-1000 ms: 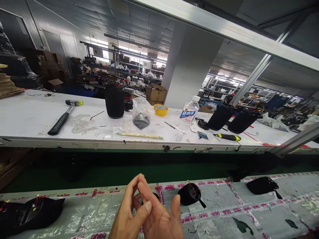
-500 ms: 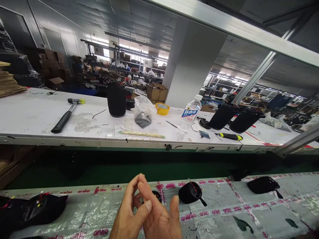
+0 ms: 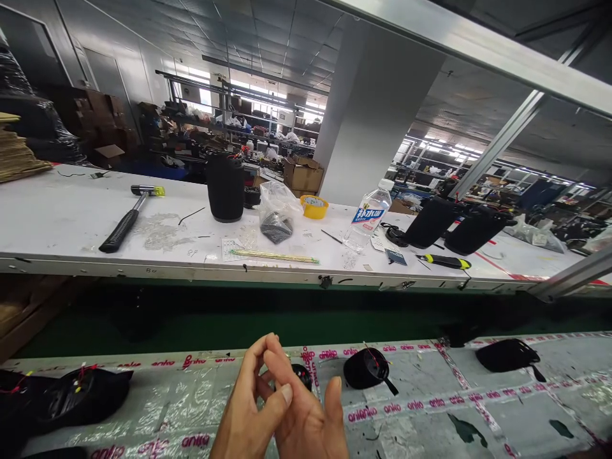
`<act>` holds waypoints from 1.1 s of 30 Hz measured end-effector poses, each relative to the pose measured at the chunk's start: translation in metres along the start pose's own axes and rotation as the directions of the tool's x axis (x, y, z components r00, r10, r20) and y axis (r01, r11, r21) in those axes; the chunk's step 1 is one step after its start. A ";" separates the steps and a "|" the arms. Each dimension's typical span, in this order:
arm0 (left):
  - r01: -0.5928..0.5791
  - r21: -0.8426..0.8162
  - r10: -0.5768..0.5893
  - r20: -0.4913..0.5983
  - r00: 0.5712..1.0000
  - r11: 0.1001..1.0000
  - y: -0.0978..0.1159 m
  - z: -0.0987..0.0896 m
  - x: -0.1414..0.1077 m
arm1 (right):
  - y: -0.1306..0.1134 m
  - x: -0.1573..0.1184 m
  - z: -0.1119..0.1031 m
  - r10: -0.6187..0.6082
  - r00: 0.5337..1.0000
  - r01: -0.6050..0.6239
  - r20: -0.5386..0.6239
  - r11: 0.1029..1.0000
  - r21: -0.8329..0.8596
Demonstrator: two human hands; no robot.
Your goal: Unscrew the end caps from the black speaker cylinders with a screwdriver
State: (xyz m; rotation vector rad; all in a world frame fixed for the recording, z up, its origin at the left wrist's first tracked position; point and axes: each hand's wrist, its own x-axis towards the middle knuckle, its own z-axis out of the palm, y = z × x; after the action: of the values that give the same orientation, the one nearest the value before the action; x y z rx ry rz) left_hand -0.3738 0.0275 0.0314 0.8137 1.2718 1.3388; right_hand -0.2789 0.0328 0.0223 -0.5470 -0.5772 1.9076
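My left hand [image 3: 248, 408] and my right hand [image 3: 313, 421] meet at the bottom centre, fingertips together. The left thumb lies across the right hand's fingers, and a gap shows between the palms. The right palm is turned up, its thumb held apart. Neither hand holds any visible thing. Partly hidden behind them is a round black part [image 3: 302, 377]. To the right, a black fabric cylinder [image 3: 361, 371] with thin red wires and a strap loop lies on the plastic-covered surface [image 3: 406, 427]. More black pieces [image 3: 88, 398] with wires lie at the left.
Across a dark green gap runs a white bench [image 3: 62, 217]. On it are a hammer [image 3: 120, 229], a black cylinder [image 3: 224, 191], a bagged dark part [image 3: 277, 223], yellow tape [image 3: 314, 208], a water bottle [image 3: 367, 220] and a utility knife [image 3: 447, 261]. A metal post [image 3: 497, 146] slants at right.
The view has shifted slightly, so the bench items sit a little further right. My hands keep the same pose.
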 end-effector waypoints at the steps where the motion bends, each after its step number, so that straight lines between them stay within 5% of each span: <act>1: 0.000 -0.004 0.000 -0.006 1.000 1.000 0.000 0.000 0.000 | 0.000 0.000 0.000 0.007 1.000 -0.007 -0.003 1.000 0.001; 27: -0.009 -0.009 0.008 -0.055 0.998 1.000 -0.003 -0.002 0.008 | 0.003 0.004 -0.001 0.042 0.998 -0.040 -0.041 0.998 0.042; 31: -0.079 0.032 0.082 -0.087 0.993 0.996 -0.007 0.000 0.003 | -0.005 0.005 0.005 0.068 0.998 -0.068 -0.005 0.995 0.074; 33: -0.201 0.161 0.226 -0.155 0.962 0.966 -0.009 0.000 -0.001 | -0.011 0.004 0.008 0.091 0.996 -0.090 -0.002 0.993 0.075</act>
State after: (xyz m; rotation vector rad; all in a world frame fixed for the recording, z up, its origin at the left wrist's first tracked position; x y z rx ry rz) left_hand -0.3718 0.0255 0.0224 0.9753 1.4614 1.5298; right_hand -0.2778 0.0394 0.0344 -0.5371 -0.4822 2.0047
